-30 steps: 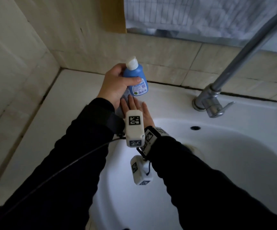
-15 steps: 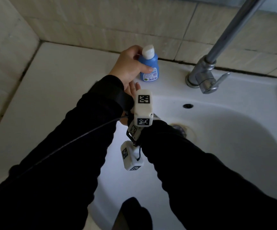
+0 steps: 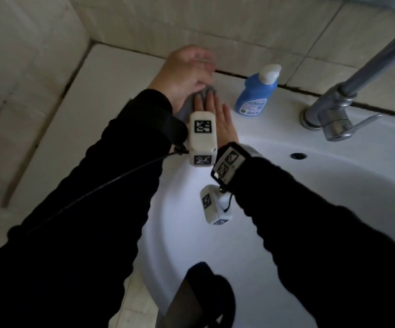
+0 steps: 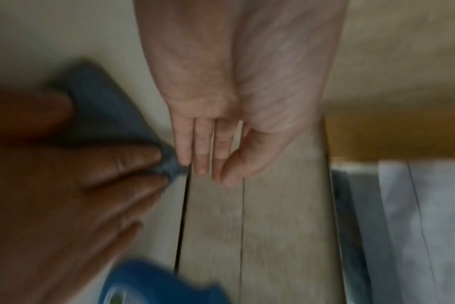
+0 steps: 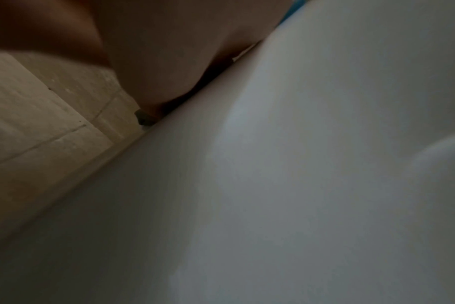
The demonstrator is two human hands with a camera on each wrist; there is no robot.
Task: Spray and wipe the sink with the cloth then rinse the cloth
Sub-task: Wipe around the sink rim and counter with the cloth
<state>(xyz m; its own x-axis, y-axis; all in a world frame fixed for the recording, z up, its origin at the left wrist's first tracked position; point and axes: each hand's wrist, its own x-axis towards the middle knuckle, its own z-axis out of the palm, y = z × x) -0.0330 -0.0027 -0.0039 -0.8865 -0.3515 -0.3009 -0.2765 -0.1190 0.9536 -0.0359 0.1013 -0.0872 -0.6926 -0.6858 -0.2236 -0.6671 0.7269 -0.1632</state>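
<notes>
the grey cloth [image 3: 189, 100] lies on the sink [image 3: 274, 147] rim's back left corner, under the flat right hand [image 3: 211, 112]; the left hand [image 3: 187, 72], grip loosely spread, hovers just above it, bottle [image 3: 255, 93] to the right.

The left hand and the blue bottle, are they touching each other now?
Apart. In the head view the left hand hovers near the wall, and bare sink rim shows between it and the upright blue bottle.
</notes>
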